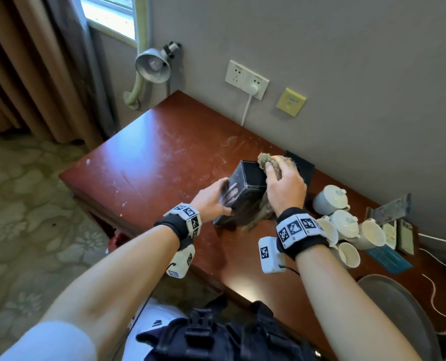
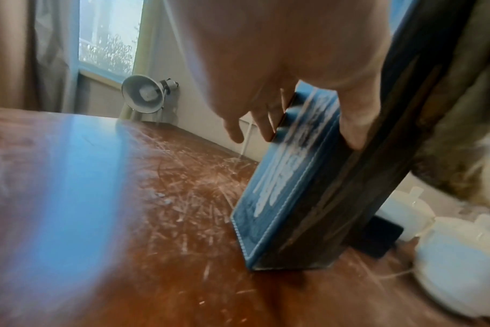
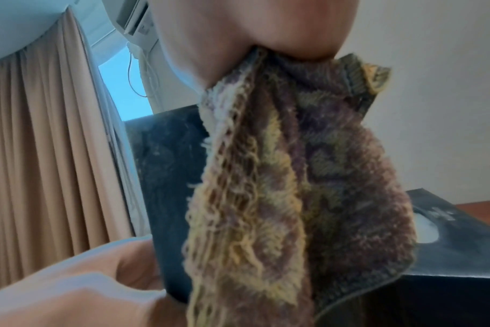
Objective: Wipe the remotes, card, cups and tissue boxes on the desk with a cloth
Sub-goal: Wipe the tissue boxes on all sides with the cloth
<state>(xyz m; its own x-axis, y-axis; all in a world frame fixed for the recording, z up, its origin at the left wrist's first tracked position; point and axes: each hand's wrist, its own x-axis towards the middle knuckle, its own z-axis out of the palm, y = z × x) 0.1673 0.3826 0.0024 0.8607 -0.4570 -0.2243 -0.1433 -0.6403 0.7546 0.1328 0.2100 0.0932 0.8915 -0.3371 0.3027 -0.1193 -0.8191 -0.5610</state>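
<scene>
Tilting dark tissue box (image 1: 242,196) on desk (image 1: 164,157): left hand (image 1: 211,201) clamps box's side, right hand (image 1: 284,186) bunches cloth (image 1: 266,160) against top corner. Cardboard likely light, crushable; grip edges, not panels.

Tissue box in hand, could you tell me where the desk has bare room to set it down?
The desk is bare on its left half, from the tissue box out to the lamp corner. The right end is crowded: white cups cluster there, with a second black box by the wall.
</scene>
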